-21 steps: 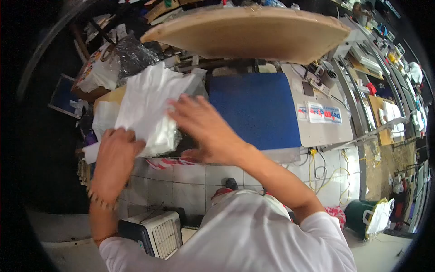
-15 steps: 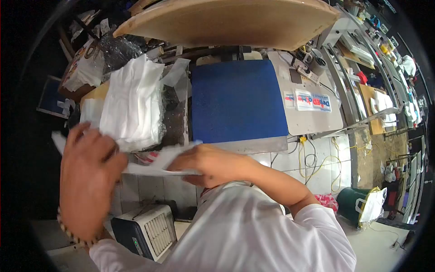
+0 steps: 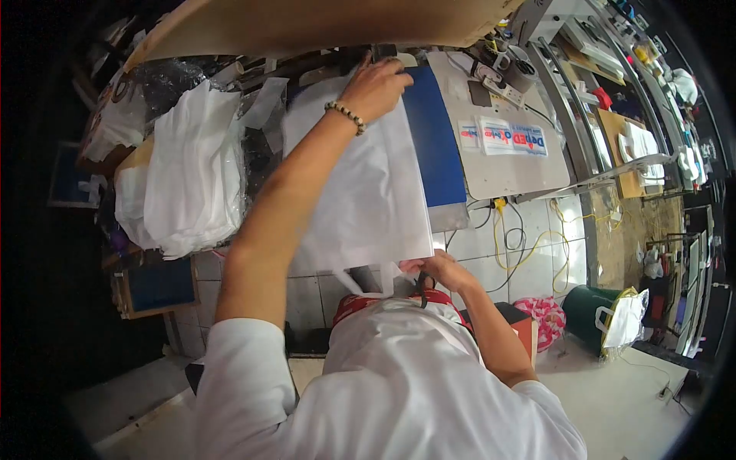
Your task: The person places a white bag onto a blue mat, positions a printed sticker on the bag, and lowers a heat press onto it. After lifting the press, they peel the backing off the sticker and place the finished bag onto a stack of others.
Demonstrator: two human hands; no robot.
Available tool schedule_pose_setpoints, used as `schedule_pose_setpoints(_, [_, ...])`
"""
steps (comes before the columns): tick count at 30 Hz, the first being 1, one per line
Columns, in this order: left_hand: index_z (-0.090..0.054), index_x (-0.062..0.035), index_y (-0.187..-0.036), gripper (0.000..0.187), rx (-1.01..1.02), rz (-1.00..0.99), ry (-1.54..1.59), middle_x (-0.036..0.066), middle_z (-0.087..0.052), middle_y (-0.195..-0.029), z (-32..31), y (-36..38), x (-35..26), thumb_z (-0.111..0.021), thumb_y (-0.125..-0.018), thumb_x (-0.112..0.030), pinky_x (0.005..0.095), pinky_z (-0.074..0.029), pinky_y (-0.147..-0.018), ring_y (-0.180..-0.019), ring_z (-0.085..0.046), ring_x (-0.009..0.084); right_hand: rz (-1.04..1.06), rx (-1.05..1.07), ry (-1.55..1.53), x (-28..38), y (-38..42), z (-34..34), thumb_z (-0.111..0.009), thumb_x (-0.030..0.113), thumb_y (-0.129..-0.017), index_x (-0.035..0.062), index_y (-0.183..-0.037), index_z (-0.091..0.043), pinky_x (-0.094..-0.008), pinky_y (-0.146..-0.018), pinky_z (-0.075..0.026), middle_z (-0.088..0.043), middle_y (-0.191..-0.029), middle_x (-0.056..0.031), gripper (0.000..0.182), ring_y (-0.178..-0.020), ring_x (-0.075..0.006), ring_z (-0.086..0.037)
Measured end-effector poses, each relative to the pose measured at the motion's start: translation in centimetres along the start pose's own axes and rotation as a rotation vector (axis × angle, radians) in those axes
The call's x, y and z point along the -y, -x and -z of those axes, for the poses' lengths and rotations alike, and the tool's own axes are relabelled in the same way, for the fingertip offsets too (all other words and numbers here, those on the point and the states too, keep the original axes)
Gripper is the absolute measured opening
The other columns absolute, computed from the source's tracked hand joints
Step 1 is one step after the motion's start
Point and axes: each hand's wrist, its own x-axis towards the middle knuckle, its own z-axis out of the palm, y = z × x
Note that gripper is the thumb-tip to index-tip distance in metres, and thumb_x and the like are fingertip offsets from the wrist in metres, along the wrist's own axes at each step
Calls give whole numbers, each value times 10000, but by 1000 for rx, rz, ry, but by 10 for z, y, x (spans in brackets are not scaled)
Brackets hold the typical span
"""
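Observation:
A white fabric bag (image 3: 353,184) lies over the blue board, its strap handle (image 3: 360,290) hanging off the near edge. My left hand (image 3: 376,90), a beaded bracelet at its wrist, rests across the bag's far end with the fingers spread. At the near right corner, my right hand (image 3: 438,268) pinches the bag's edge close to my waist. The blue board (image 3: 438,146) shows along the bag's right side. To the left sits a pile of white bags (image 3: 192,169), partly in clear plastic.
A tan curved panel (image 3: 330,27) hangs over the far side. On the right, a pale board (image 3: 514,172) carries printed stickers (image 3: 512,138), a power strip (image 3: 502,93) and a mug (image 3: 519,75). Yellow and black cables trail on the tiles near a green bin (image 3: 586,314).
The white bag has moved from beside the pile onto the blue board. My left hand has reached up and right to its far end; my right hand has shifted right to its near corner.

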Motion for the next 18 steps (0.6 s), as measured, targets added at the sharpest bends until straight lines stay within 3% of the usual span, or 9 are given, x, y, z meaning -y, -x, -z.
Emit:
schedule_pose_setpoints(1, [-755, -117, -1018, 176, 1, -7, 4, 142, -723, -1117, -1, 3, -2, -644, -883, -96, 518, -485, -1012, -1105, -675, 331, 2, -4, -6, 7, 0, 0, -549, 408, -999, 34, -1366, -596, -407, -952, -484, -665, -1310, -119, 526, -1205, -253, -618])
schedule_pose_setpoints(3, [-735, -112, -1196, 276, -9, 406, 319, 138, -673, -1278, 5, 21, -3, -671, -933, -166, 426, -477, -1067, -1214, -619, 336, 300, 85, -27, 16, 1, 0, -457, 526, -1005, 53, -1350, -611, -374, -915, -441, -682, -1263, -90, 605, -1103, -212, -628])
schedule_pose_setpoints(5, [-714, -72, -1222, 321, 28, 525, 361, 156, -671, -1289, 13, 72, 14, -690, -919, -178, 435, -476, -1068, -1218, -615, 354, 337, 54, -67, -1, -5, 9, -445, 565, -1002, 53, -1331, -618, -365, -935, -422, -689, -1225, -93, 632, -1084, -205, -621])
schedule_pose_setpoints(6, [-721, -68, -1189, 349, -50, 575, 167, 184, -697, -1197, 5, 114, 25, -723, -870, -207, 471, -505, -1001, -1128, -643, 388, 371, 21, -98, -6, -8, 11, -434, 604, -1000, 54, -1313, -625, -357, -955, -403, -695, -1188, -95, 662, -1066, -197, -614])
schedule_pose_setpoints(9, [-690, 7, -1164, 481, 220, 1018, -58, 230, -710, -1024, 15, 222, 43, -800, -826, -316, 482, -533, -903, -1038, -658, 420, 275, -230, -454, 26, -3, -13, -543, 520, -1016, 29, -1244, -641, -320, -873, -447, -703, -1051, -68, 549, -971, -145, -622])
schedule_pose_setpoints(10, [-705, -8, -1123, 424, 174, 1075, -70, 199, -713, -961, 7, 249, 42, -809, -824, -290, 465, -537, -875, -999, -668, 394, 279, -235, -455, 28, -9, -12, -543, 520, -1016, 29, -1244, -641, -320, -873, -447, -703, -1051, -68, 549, -971, -145, -622])
schedule_pose_setpoints(12, [-719, -23, -1082, 367, 124, 1135, -80, 168, -717, -898, 9, 267, 33, -817, -823, -264, 448, -540, -847, -961, -679, 369, 393, -400, 34, 26, -31, -3, -679, 362, -1001, 10, -1177, -650, -265, -751, -465, -691, -970, -35, 395, -870, -100, -615])
schedule_pose_setpoints(15, [-730, -36, -974, 244, -10, 1121, 128, 117, -712, -830, 22, 254, 16, -829, -814, -192, 424, -539, -783, -861, -685, 316, 547, -575, 171, 18, -54, 13, -749, 201, -956, 2, -1149, -653, -227, -663, -452, -676, -900, -5, 293, -797, -64, -591])
schedule_pose_setpoints(18, [-718, -32, -901, 181, -113, 1107, 150, 98, -706, -788, 12, 233, 9, -829, -810, -142, 418, -537, -744, -795, -679, 287, 502, -735, 298, 19, -51, 34, -728, 222, -966, 1, -1105, -650, -242, -695, -466, -669, -881, -10, 272, -811, -72, -589])
